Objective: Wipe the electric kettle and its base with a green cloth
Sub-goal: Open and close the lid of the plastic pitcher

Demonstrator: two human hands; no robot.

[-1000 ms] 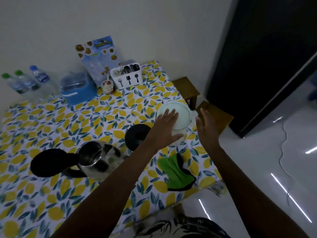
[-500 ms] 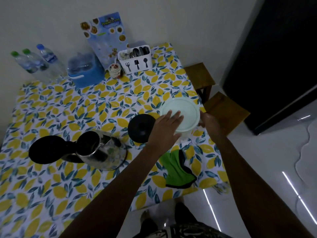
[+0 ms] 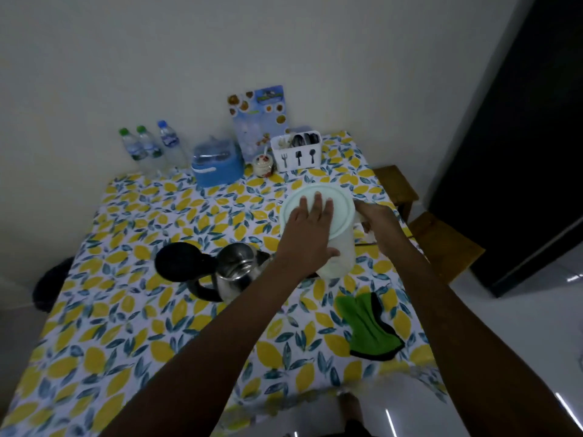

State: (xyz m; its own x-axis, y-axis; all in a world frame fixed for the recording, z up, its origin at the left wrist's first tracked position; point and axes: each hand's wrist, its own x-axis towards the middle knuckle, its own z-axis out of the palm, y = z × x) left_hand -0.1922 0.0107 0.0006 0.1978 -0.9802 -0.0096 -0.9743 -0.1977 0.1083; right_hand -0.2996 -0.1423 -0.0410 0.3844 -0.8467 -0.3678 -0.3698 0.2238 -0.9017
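The steel electric kettle (image 3: 237, 272) stands mid-table with its black lid (image 3: 178, 261) swung open to the left. Its black base is almost wholly hidden behind my left arm and a white jug. The green cloth (image 3: 366, 329), edged in black, lies crumpled on the tablecloth near the table's right front, with no hand on it. My left hand (image 3: 310, 230) presses flat on the pale lid of the white jug (image 3: 339, 257), thumb down its side. My right hand (image 3: 378, 217) grips the jug's far right side.
The table (image 3: 126, 326) wears a lemon-print cloth. Along the wall stand three water bottles (image 3: 148, 146), a blue container (image 3: 217, 165), a small jar (image 3: 263, 165) and a white cutlery holder (image 3: 298, 154). Two wooden stools (image 3: 441, 247) sit right of the table.
Both hands closed onto the white jug and it now sits nearer the kettle, covering the black base. The camera view has risen and pulled back.
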